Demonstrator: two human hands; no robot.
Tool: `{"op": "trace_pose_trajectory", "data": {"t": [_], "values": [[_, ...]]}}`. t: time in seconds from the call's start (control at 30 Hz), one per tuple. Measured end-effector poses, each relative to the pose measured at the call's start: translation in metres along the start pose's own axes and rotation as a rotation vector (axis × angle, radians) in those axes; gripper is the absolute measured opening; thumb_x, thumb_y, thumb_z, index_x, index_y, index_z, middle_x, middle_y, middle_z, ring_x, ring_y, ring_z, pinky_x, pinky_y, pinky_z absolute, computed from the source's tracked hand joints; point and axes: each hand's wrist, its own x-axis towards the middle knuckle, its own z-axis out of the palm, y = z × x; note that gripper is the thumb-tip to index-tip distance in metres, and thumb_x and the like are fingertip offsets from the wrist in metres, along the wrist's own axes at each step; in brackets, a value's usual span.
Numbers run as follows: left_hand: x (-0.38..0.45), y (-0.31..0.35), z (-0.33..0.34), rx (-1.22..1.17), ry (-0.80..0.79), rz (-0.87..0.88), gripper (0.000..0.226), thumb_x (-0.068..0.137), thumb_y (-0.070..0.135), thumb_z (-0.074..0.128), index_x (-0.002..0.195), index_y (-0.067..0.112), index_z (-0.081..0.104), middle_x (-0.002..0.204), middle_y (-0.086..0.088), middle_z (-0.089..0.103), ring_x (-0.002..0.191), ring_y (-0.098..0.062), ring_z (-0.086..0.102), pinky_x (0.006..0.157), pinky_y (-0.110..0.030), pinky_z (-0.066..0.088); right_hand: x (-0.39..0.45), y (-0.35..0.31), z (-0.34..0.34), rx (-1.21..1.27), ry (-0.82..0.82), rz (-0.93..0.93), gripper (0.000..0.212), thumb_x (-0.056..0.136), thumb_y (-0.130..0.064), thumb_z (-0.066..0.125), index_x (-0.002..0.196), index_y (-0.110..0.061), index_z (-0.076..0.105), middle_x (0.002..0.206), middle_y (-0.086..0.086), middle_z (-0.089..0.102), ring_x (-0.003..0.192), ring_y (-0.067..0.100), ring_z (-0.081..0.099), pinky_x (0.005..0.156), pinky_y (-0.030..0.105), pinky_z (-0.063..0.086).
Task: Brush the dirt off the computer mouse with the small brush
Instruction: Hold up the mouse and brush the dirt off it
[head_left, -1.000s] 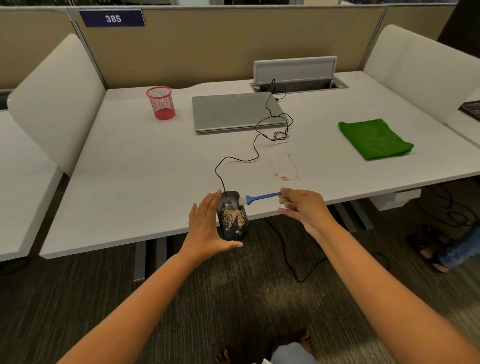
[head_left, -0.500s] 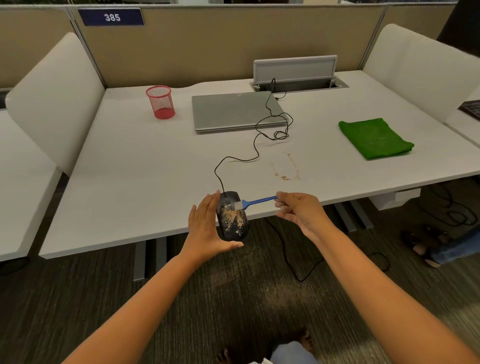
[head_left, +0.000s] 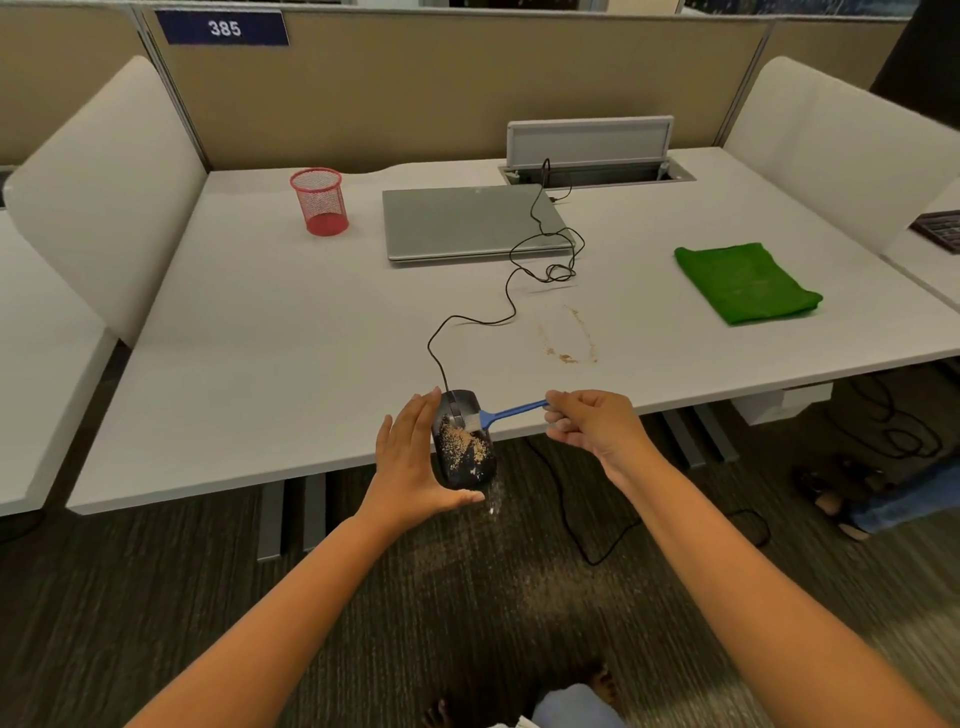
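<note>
Both forearms reach forward, bare, over dark ribbed carpet. The left hand (head_left: 413, 467) stands on edge, palm turned inward, fingers straight up along one flank of the black mouse (head_left: 464, 441) and thumb hooked under its near end, gripping it tilted just past the front edge of the desk (head_left: 260, 374), over the floor. Tan grit (head_left: 460, 441) speckles the mouse's glossy back; pale specks hang in the air right below its near end. The right hand (head_left: 597, 423) is curled, fingertips pinched closed on the end of a small blue brush (head_left: 506, 414), whose thin plastic handle lies nearly level and whose pale bristles touch the mouse's upper back. A thin black cable (head_left: 511, 291) runs from the mouse's far end in loose loops across the smooth white desktop, over a corner of a closed grey laptop (head_left: 457, 223), to an open cable hatch (head_left: 597, 166). A faint tan residue outline (head_left: 566, 338) marks the desk just beyond the right hand. Open desktop lies to the left; farther back a red mesh cup (head_left: 319, 201), to the right a folded green cloth (head_left: 743, 283), fuzzy-textured. Tan partition (head_left: 441, 83) behind.
</note>
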Motion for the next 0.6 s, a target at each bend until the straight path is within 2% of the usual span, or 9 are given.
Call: {"op": "trace_pose_trajectory", "data": {"t": [0.1,0.23,0.33,0.47,0.6], "values": [[0.002,0.0,-0.001,-0.015,0.007,0.003,0.118,0.051,0.069,0.068,0.14,0.033,-0.001,0.149,0.007,0.005,0.136,-0.008,0.001,0.112,-0.041,-0.005,0.0,0.005,-0.011,-0.043,0.024,-0.016,0.015,0.079,-0.022,0.071,0.072,-0.008,0.07,0.062,0.001,0.068,0.053,0.005,0.061,0.065,0.022,0.058],[0.003,-0.001,-0.002,-0.026,0.011,-0.004,0.117,0.051,0.068,0.069,0.139,0.034,0.0,0.152,0.0,0.012,0.134,-0.006,0.002,0.112,-0.042,-0.004,0.001,0.006,-0.024,-0.057,0.076,-0.038,0.016,0.079,-0.024,0.071,0.073,-0.008,0.071,0.063,0.002,0.068,0.055,0.007,0.063,0.069,0.024,0.058],[0.006,0.0,-0.001,-0.022,-0.004,-0.002,0.118,0.05,0.07,0.068,0.139,0.036,-0.001,0.152,-0.004,0.015,0.134,-0.006,0.004,0.112,-0.041,-0.004,-0.002,0.006,-0.02,-0.006,0.074,-0.055,0.016,0.078,-0.023,0.072,0.072,-0.009,0.071,0.06,0.0,0.069,0.054,0.006,0.063,0.063,0.02,0.057],[0.01,-0.001,-0.003,-0.015,0.019,-0.035,0.12,0.05,0.07,0.069,0.14,0.037,-0.004,0.152,-0.004,0.015,0.138,-0.014,0.009,0.112,-0.043,-0.002,-0.009,0.009,-0.004,-0.049,0.023,-0.104,0.018,0.079,-0.023,0.071,0.065,-0.013,0.07,0.063,-0.001,0.071,0.058,0.007,0.065,0.059,0.016,0.055],[0.014,-0.001,-0.004,-0.032,0.03,-0.044,0.12,0.049,0.07,0.069,0.139,0.039,-0.005,0.152,-0.004,0.017,0.138,-0.018,0.013,0.112,-0.045,0.001,-0.012,0.009,-0.014,-0.048,0.036,-0.112,0.017,0.081,-0.021,0.069,0.068,-0.01,0.068,0.07,0.005,0.069,0.063,0.011,0.064,0.059,0.015,0.054]]}}
